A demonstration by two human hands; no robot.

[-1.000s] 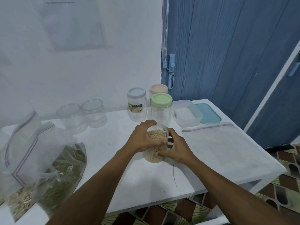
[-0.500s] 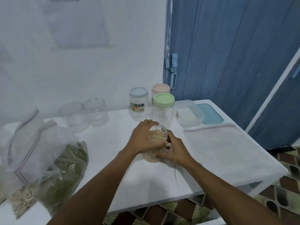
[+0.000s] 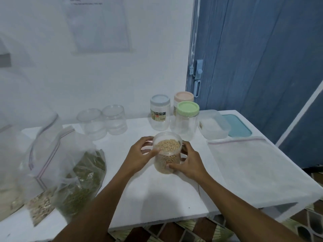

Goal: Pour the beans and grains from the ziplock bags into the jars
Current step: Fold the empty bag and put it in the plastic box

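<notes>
Both your hands grip the clear, lidless plastic jar of tan beans [image 3: 167, 155] at the middle of the white desk [image 3: 157, 198]. Fingers [image 3: 147, 139] of your left hand [image 3: 139, 158] curl round its rim; fingers [image 3: 185, 148] of your right hand [image 3: 191, 164] curl round its lower wall. An empty clear ziplock bag [image 3: 253, 168] lies flat at right.

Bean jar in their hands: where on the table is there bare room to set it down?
Bare table lies just in front of the bean jar, between the green-filled bag and the flat empty bag. The back is crowded with lidded jars; the left with bags.
</notes>
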